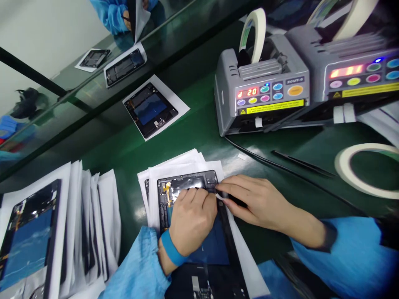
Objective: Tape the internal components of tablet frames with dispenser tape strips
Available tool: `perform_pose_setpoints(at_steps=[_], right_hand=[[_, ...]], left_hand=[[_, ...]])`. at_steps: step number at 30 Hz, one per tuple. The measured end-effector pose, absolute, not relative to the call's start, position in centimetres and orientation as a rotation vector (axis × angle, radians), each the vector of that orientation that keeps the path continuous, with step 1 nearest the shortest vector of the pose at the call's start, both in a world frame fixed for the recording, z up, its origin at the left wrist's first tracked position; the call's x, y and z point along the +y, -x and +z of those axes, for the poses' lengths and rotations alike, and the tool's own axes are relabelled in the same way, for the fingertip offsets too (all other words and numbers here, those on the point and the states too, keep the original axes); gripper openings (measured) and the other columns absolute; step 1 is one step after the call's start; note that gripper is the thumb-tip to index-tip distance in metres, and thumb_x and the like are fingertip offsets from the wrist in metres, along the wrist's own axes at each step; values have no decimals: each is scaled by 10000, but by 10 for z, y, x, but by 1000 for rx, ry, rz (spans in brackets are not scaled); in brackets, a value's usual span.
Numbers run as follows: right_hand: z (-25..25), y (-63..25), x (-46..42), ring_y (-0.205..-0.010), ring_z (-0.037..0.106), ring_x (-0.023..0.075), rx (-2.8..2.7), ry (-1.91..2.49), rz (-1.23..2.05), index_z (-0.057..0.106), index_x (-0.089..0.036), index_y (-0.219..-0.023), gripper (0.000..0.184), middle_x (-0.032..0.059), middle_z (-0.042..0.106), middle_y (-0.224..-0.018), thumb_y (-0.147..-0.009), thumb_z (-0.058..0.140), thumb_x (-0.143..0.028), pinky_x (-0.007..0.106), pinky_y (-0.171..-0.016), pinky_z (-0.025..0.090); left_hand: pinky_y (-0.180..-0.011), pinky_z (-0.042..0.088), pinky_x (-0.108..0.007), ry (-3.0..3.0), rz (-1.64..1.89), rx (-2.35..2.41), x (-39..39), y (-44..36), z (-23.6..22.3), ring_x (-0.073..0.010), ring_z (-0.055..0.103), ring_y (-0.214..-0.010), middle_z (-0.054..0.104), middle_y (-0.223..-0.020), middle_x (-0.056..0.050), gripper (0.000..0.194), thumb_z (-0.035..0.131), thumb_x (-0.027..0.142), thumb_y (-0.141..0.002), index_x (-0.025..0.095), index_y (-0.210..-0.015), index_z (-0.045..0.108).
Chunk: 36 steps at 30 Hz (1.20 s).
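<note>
An opened tablet [215, 245] with a blue inner panel lies on white sheets in front of me. My left hand [195, 218], a blue band at its wrist, rests over the tablet's upper part with its fingers curled; whatever they hold is hidden. From the right, my right hand [262, 201] reaches the tablet's upper right edge. Its thumb and fingers pinch a short strip of white tape [219, 197], close beside the left fingertips. Under this tablet, white sheets [144, 178] and the edge of another tablet show.
Two grey tape dispensers [229, 93] stand at the back right. Black tweezers [302, 162], a cable [280, 166] and a tape roll [344, 166] lie at right. Wrapped tablets [93, 224] stand at left; another tablet [151, 109] lies behind. Beyond a partition, a person's blue sleeve [109, 14] shows.
</note>
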State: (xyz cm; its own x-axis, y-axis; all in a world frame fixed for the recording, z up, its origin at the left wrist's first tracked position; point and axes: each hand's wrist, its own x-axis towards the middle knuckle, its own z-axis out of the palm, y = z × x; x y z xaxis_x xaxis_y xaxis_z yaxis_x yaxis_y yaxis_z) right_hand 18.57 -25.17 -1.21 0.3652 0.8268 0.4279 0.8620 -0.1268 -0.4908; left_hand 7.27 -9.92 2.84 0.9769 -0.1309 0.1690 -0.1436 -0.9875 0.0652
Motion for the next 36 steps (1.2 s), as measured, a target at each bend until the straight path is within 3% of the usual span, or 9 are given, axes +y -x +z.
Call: perform_pose_setpoints(at_steps=[12,23,29,36], right_hand=[[-9,-184,-248,-756,593,173,-1632,2103,-202,646,-154,-1101,309,69,667,-939,-916,436,-286,317,-599,463],[-14,-178,-255,-731,557,189,-1775,1936,-313,635,-85,-1049,258,82,658,-864,-887,528,-254,349,-652,410],[-14,-175,-253,-683,529,175,-1761,1912,-264,633,-109,-958,190,71,632,-799,-907,500,-234,332,-648,401],[-14,-172,-251,-726,550,172,-1707,1972,-235,599,-108,-1100,264,62,641,-848,-879,532,-234,306,-637,445]], left_hand=[[-655,397,-340,-2924,141,-201,-94,-77,28,-183,521,-705,602,-776,-27,172,443,150,-938,155,-907,612],[-637,387,-344,-3001,62,-291,-88,-73,37,-186,525,-712,564,-744,-20,185,447,155,-936,160,-811,583],[-638,388,-344,-2997,23,-475,-82,-82,43,-200,536,-762,563,-735,-46,224,444,128,-925,147,-746,578],[-715,418,-334,-2677,66,-342,-59,-85,22,-181,524,-786,598,-796,-31,199,471,211,-940,169,-811,616]])
